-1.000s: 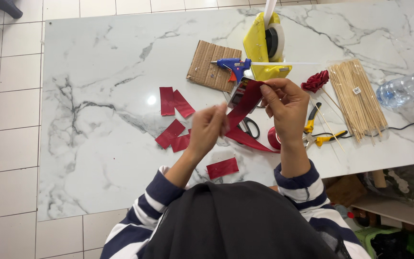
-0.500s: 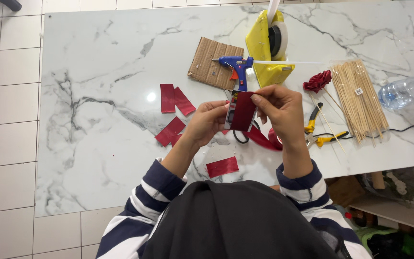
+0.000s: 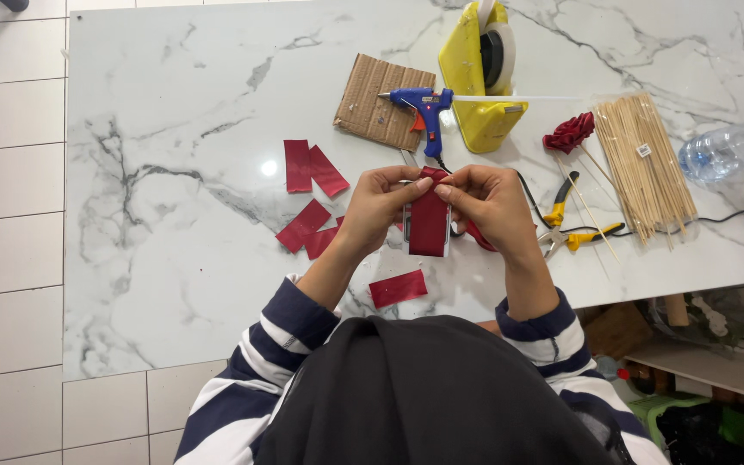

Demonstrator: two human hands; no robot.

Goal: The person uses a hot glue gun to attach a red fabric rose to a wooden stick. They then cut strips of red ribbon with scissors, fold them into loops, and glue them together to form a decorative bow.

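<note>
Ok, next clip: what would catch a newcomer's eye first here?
Both hands, the left hand and right hand, pinch the top of a dark red ribbon strip above the middle of the marble table. Just beyond them lie a blue glue gun on cardboard and a yellow tape dispenser. Cut red pieces lie scattered to the left.

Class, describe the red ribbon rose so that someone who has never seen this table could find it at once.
Start at the marble table and go to its right side, to the bundle of wooden skewers. Just left of it lies the ribbon rose on its skewer stem. It is the only rolled, flower-shaped red piece; the other red pieces lie flat.
</note>
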